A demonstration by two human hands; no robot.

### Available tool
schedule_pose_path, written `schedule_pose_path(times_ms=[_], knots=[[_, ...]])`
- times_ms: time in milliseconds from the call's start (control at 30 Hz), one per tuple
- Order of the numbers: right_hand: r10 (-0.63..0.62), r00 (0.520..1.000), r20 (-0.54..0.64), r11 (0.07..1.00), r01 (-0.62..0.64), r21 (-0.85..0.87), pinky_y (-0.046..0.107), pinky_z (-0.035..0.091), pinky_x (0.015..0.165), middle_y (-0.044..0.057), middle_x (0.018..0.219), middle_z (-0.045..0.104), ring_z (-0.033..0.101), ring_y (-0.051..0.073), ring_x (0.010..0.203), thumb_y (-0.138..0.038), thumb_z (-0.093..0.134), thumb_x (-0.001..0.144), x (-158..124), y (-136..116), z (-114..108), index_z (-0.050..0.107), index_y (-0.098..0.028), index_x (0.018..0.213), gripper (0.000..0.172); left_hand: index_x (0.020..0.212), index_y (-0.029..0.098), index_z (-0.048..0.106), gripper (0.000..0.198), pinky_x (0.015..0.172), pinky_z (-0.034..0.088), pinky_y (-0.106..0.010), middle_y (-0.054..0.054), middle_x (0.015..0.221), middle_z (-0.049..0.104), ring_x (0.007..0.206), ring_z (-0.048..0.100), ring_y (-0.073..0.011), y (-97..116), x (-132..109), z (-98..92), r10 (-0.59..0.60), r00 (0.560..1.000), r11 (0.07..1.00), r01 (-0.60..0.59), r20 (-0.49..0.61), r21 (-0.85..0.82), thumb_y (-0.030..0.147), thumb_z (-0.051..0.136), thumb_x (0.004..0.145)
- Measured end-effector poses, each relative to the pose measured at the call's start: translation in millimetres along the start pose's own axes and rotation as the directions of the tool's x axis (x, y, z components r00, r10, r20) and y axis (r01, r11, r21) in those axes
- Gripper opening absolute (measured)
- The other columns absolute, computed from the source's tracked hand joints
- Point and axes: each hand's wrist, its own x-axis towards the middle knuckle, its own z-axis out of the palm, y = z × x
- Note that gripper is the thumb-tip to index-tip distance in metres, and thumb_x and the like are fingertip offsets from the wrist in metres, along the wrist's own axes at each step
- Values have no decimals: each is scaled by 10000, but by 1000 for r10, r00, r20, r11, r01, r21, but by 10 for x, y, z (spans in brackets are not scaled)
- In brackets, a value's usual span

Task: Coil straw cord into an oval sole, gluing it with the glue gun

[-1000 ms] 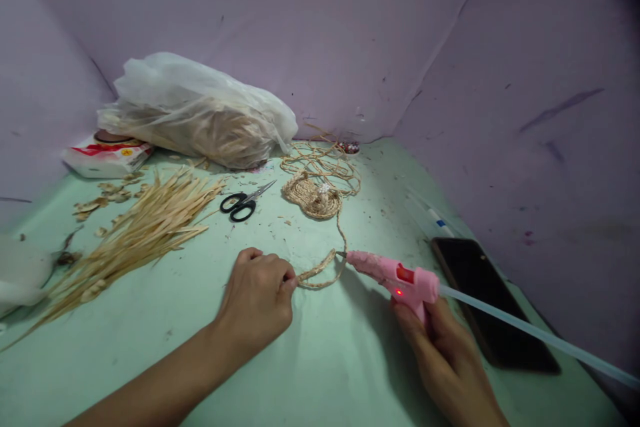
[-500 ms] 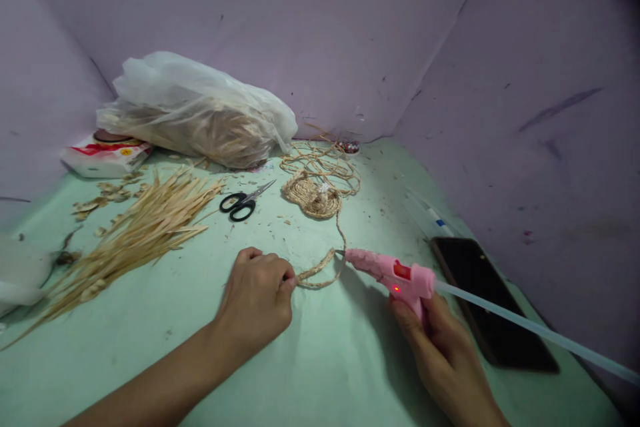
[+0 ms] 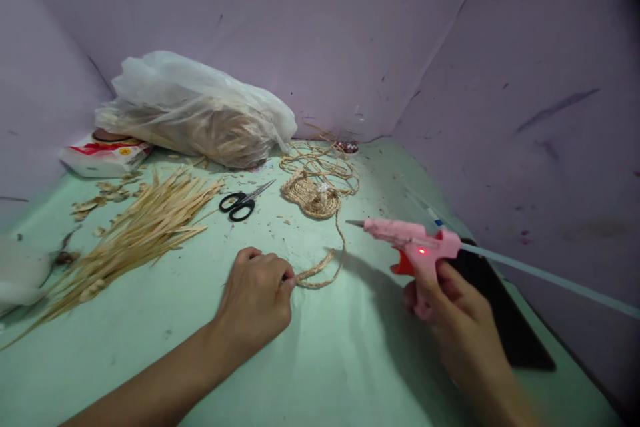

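My left hand (image 3: 263,290) is closed on a braided straw cord (image 3: 317,280), pinching it near the table. Out of the fingers the cord bends in a loop, with one strand ending short and the other running back to a coiled braided piece (image 3: 311,196). A small whitish bit sits on that coil. In my right hand (image 3: 450,307) is a pink glue gun (image 3: 413,240), its red light on and its metal nozzle pointing left, apart from the cord. A long clear glue stick (image 3: 545,279) sticks out of its back.
Black-handled scissors (image 3: 243,204) lie left of the coil, beside a bundle of dry straw strips (image 3: 150,227). Behind are a plastic bag (image 3: 200,113), a white-and-red packet (image 3: 106,157) and loose cord (image 3: 320,163). A dark phone (image 3: 515,327) lies at right, near the purple wall (image 3: 540,167).
My right hand has lifted the glue gun up and to the right, so its nozzle has come away from the cord's end. My left hand stays in place on the cord.
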Motion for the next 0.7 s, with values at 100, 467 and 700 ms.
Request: schedule_pose_path(times_ms=[100,467,700], knots=[[210,975,-77,940,-180,290,199,404,376,-33,502,507,471,101,443,-450,695,668,279,-118,84,608,-178,695,287,693,185,600,175,839,364,-449,-17,649,633,609,551,-154,-10,-13,-1,4,1000,1000,-4,-19,13,143,458,786],[424,904,-49,873,-394,286,355,542,731,67,1076,618,625,171,868,-304,561,902,1359,-79,439,577,-149,1114,263,698,180,572,192,852,349,-457,-32,665,630,636,565,-166,-29,-56,-28,39,998,998,-36,-48,57,129,419,802],[362,927,-102,898,-317,306,237,508,560,37,882,644,572,93,616,-112,562,849,1475,0,357,625,-116,966,133,684,187,556,184,847,359,-448,-30,659,630,632,563,-163,-42,-64,-32,53,997,997,-50,-61,58,128,421,795]])
